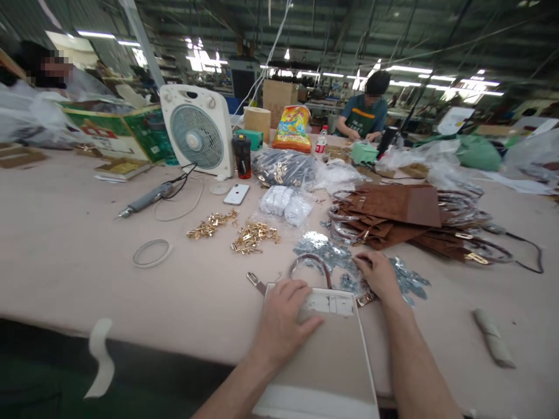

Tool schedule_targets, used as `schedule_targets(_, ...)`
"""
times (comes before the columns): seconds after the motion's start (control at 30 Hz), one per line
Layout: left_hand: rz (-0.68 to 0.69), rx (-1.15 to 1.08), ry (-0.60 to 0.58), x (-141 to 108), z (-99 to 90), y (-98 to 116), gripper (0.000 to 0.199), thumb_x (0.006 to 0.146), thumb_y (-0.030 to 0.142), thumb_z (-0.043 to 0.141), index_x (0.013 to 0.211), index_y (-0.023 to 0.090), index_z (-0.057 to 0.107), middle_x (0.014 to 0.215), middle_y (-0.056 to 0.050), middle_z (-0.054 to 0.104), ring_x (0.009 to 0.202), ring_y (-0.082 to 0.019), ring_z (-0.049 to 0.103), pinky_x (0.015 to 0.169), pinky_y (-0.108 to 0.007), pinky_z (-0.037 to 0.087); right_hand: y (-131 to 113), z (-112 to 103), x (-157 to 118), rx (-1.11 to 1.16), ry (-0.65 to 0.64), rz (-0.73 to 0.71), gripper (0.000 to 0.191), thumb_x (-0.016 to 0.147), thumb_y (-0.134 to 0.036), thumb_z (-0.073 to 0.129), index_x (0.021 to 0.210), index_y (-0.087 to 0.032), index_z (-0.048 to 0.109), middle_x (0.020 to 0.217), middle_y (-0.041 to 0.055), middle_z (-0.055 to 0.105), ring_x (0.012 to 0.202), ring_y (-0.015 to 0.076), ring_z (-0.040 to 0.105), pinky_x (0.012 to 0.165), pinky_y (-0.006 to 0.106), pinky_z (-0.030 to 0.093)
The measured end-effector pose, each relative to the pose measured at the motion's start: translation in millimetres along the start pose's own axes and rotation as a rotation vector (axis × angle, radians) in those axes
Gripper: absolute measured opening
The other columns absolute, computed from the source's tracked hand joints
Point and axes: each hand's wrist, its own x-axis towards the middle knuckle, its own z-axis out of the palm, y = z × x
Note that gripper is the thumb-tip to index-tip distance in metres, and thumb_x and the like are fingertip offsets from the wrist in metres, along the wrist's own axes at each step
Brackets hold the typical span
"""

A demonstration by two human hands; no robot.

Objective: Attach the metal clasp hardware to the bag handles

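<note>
A flat beige panel (327, 355) with a white edge lies at the table's front, a brown handle (322, 265) curving out beyond its far side. My left hand (286, 317) rests on the panel's far left part, fingers apart. Small silvery metal pieces (323, 249) are spread past the panel. My right hand (378, 273) is over their right part, thumb and fingertips pinched together; what they hold, if anything, is too small to name. Strap ends with metal fittings stick out at both sides of the panel, the right one (365, 299) just below my right hand.
Brown bag pieces (393, 215) are stacked at the right. Gold fittings (254, 237) lie in two heaps. Farther left are a power screwdriver (146, 199), a tape roll (151, 254) and a fan (196, 131). A rolled cloth (493, 337) lies right. Across the table a person (364, 110) works.
</note>
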Motion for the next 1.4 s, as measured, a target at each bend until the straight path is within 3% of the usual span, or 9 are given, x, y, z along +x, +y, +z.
schedule_targets(0.3,0.035,0.029,-0.001,-0.9,2.3,-1.9,0.054,0.082,0.028,0.088,0.13,0.025,0.064,0.134,-0.006,0.065,0.127,-0.031,0.054,0.11,-0.053,0.047,-15.1,-4.8,-8.2,0.017,0.062,0.037,0.036,0.092,-0.055,0.06,0.079,-0.023,0.067,0.085,0.0084,0.066,0.088,0.0276,0.058,0.085,0.041,0.044)
schedule_targets(0.5,0.09,0.09,0.017,-0.1,5.3,-6.2,0.049,0.087,0.03,0.083,0.131,0.024,0.063,0.133,-0.007,0.065,0.126,-0.032,0.056,0.111,-0.056,0.047,-24.4,-14.3,-15.6,0.102,0.213,0.059,0.039,0.097,-0.054,0.055,0.101,-0.021,0.074,0.1,0.0089,0.071,0.095,0.0257,0.063,0.092,0.04,0.048)
schedule_targets(0.6,0.101,0.123,0.027,-1.9,2.6,-4.3,0.05,0.086,0.03,0.085,0.131,0.023,0.063,0.137,-0.008,0.063,0.131,-0.034,0.052,0.111,-0.056,0.048,-32.4,-21.6,-26.2,0.177,0.311,0.099,0.043,0.1,-0.056,0.051,0.108,-0.018,0.07,0.093,0.0083,0.071,0.086,0.0239,0.067,0.085,0.04,0.053)
schedule_targets(0.73,0.169,0.186,0.006,-2.6,-0.3,12.3,0.046,0.087,0.018,0.081,0.129,0.023,0.063,0.144,-0.009,0.059,0.139,-0.036,0.044,0.114,-0.056,0.045,-39.3,-26.7,-43.7,0.411,0.365,0.207,0.046,0.096,-0.058,0.06,0.113,-0.016,0.066,0.089,0.0083,0.074,0.077,0.023,0.072,0.077,0.037,0.058)
schedule_targets(0.87,0.236,0.157,-0.123,6.7,9.5,39.9,0.047,0.086,-0.002,0.064,0.127,0.021,0.061,0.13,-0.008,0.064,0.125,-0.029,0.054,0.108,-0.046,0.052,-38.0,-26.6,-53.8,0.45,0.348,0.28,0.051,0.087,-0.061,0.07,0.109,-0.015,0.071,0.09,0.0099,0.076,0.078,0.0252,0.073,0.078,0.039,0.06)
schedule_targets(1.0,0.159,0.138,-0.227,22.5,29.4,53.9,0.035,0.083,0.013,0.08,0.115,0.017,0.065,0.116,-0.009,0.065,0.11,-0.031,0.059,0.097,-0.047,0.057,-32.9,-23.3,-54.4,0.408,0.295,0.315,0.061,0.084,-0.066,0.071,0.114,-0.012,0.076,0.087,0.011,0.077,0.077,0.0274,0.074,0.077,0.042,0.062)
schedule_targets(1.1,0.098,0.134,-0.236,31.3,41.5,50.9,0.04,0.076,0.029,0.092,0.107,0.017,0.069,0.113,-0.009,0.065,0.107,-0.031,0.058,0.092,-0.046,0.056,-28.7,-21.3,-53.1,0.434,0.284,0.34,0.069,0.085,-0.067,0.069,0.126,-0.011,0.073,0.093,0.0124,0.079,0.082,0.0292,0.076,0.082,0.044,0.063)
schedule_targets(1.2,0.072,0.1,-0.22,34.0,47.7,44.7,0.046,0.072,0.033,0.096,0.107,0.018,0.072,0.113,-0.008,0.065,0.108,-0.031,0.058,0.092,-0.045,0.056,-26.4,-21.1,-52.9,0.452,0.306,0.374,0.072,0.086,-0.066,0.069,0.133,-0.012,0.069,0.094,0.0117,0.08,0.084,0.0295,0.078,0.086,0.046,0.063)
schedule_targets(1.4,0.047,0.078,-0.227,32.6,49.3,44.0,0.04,0.074,0.033,0.096,0.105,0.021,0.074,0.115,-0.005,0.064,0.109,-0.028,0.058,0.095,-0.043,0.054,-26.9,-18.1,-51.7,0.437,0.234,0.345,0.056,0.086,-0.068,0.067,0.109,-0.017,0.077,0.083,0.0101,0.078,0.072,0.0294,0.076,0.076,0.044,0.065)
